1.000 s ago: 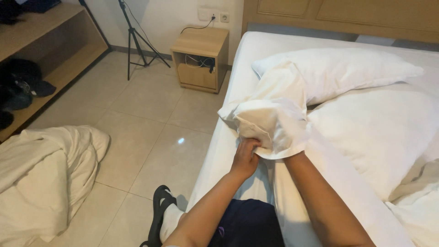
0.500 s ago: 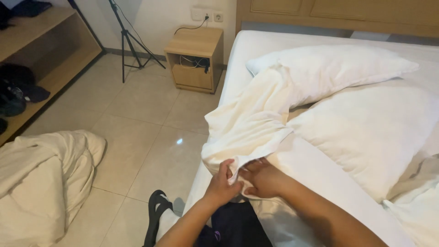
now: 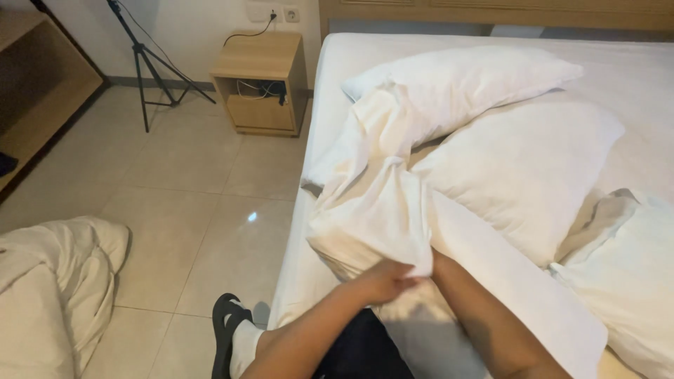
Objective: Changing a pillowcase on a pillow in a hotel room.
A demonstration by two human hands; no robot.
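The white pillowcase lies along the bed's left edge, long axis running from the hands toward the headboard. Left hand pinches its near hem; right hand is hidden inside it, grip indeterminable. Open tiled floor lies left.

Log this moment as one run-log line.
left hand: grips white pillowcase | right hand: hidden inside pillowcase | bed: two pillows
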